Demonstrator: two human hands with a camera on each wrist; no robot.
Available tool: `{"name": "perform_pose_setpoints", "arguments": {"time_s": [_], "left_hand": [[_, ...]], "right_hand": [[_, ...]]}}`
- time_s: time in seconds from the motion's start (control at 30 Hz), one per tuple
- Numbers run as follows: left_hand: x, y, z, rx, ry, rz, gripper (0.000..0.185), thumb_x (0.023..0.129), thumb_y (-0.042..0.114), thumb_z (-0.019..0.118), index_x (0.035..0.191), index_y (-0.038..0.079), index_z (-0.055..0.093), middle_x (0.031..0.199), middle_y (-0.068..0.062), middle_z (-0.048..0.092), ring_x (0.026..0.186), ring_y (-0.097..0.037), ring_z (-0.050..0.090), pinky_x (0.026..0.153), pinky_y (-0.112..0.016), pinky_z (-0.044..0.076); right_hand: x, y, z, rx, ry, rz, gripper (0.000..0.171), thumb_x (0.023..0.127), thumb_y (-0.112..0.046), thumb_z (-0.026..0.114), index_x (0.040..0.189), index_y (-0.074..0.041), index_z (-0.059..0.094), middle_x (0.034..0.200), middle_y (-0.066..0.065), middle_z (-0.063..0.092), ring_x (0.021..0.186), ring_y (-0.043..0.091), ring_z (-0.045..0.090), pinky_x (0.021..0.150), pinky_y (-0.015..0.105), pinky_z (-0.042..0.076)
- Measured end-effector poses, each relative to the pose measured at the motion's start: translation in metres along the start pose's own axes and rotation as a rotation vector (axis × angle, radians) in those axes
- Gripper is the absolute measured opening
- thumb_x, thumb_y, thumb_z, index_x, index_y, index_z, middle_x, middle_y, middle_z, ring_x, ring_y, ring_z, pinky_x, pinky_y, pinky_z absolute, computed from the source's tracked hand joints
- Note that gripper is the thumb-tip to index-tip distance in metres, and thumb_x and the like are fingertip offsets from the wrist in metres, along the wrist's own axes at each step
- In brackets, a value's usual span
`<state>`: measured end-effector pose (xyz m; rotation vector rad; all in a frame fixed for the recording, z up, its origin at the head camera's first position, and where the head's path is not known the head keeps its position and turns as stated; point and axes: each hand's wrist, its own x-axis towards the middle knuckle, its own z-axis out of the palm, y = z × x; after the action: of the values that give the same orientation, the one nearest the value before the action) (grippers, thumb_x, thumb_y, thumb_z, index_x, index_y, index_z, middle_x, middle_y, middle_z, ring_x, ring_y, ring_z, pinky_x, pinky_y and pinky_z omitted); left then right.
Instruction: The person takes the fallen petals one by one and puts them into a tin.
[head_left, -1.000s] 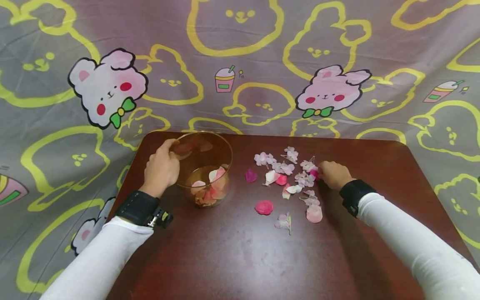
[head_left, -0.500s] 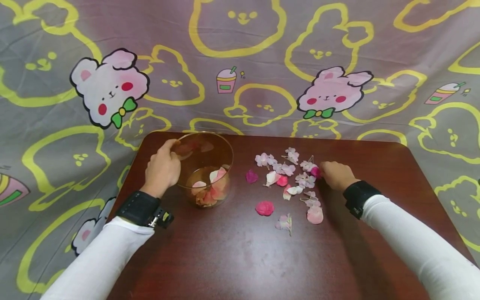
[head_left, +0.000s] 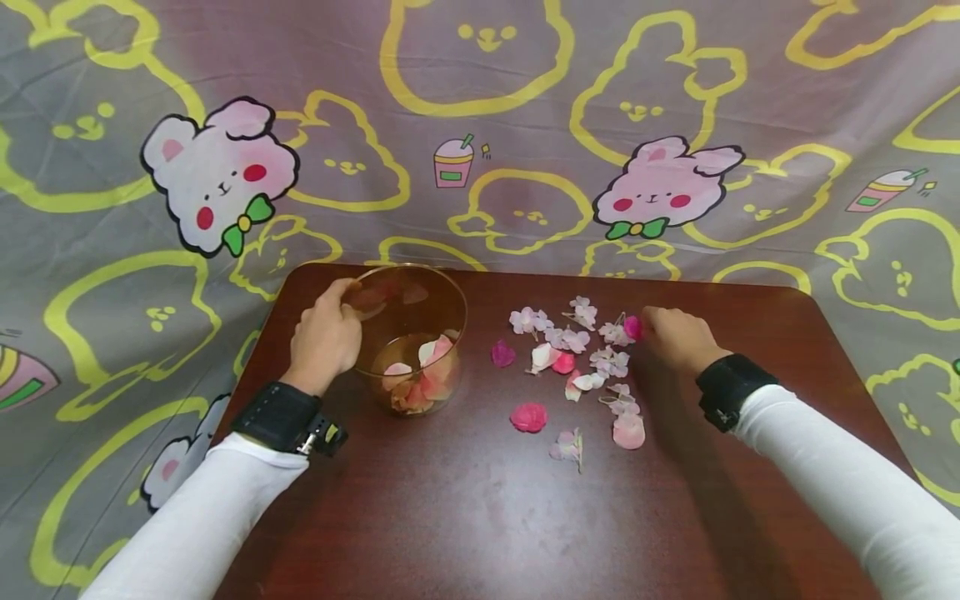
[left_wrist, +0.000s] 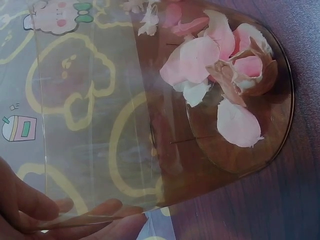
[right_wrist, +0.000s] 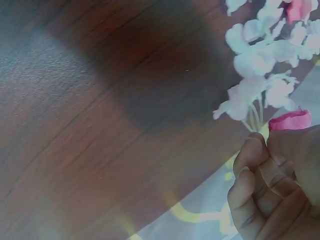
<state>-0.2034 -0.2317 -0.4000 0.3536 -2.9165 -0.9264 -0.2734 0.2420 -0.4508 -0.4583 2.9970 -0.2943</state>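
Note:
My left hand (head_left: 324,337) grips the left rim of a clear amber-tinted glass bowl (head_left: 461,321), thumb and fingers on either side of its wall. Pink and white petals (left_wrist: 197,60) lie on the bowl's bottom, along with a browned, curled one. At the right of the scattered flowers, my right hand (head_left: 678,337) pinches a magenta petal (right_wrist: 291,120) between thumb and fingertips. Just beyond those fingers lies a pale flower sprig (right_wrist: 245,97) with thin stems. The other fingers of the right hand are curled in.
Pale pink flower clusters (head_left: 529,319) and loose petals spread over the brown table (head_left: 450,517). Among them are a deep pink petal (head_left: 528,417), a purple petal (head_left: 502,353) and a light pink petal (head_left: 628,432). A cartoon-printed cloth (head_left: 525,108) hangs behind the table.
My right hand has moved slightly away toward the table's far side, carrying the magenta petal with it. My left hand and the bowl stay in place.

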Motion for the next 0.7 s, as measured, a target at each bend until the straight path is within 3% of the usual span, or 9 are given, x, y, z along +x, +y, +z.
{"name": "perform_pose_setpoints", "arguments": {"time_s": [0.4, 0.7], "left_hand": [[-0.001, 0.000, 0.000, 0.004, 0.001, 0.006, 0.046, 0.106, 0.021, 0.029, 0.150, 0.021, 0.044, 0.131, -0.024, 0.063, 0.092, -0.044, 0.064, 0.067, -0.049, 0.044], [-0.001, 0.000, 0.000, 0.012, -0.006, 0.005, 0.046, 0.107, 0.022, 0.029, 0.151, 0.020, 0.042, 0.123, -0.022, 0.065, 0.078, -0.036, 0.060, 0.061, -0.041, 0.039]], "right_hand": [[0.003, -0.024, -0.004, 0.031, 0.009, -0.038, 0.009, 0.095, -0.014, 0.064, 0.098, -0.006, 0.063, 0.076, 0.007, 0.059, 0.074, 0.026, 0.059, 0.064, 0.037, 0.046], [0.006, -0.046, -0.008, 0.051, -0.006, -0.079, 0.008, 0.093, -0.015, 0.067, 0.095, -0.008, 0.064, 0.078, 0.006, 0.060, 0.075, 0.023, 0.058, 0.066, 0.036, 0.047]]}}
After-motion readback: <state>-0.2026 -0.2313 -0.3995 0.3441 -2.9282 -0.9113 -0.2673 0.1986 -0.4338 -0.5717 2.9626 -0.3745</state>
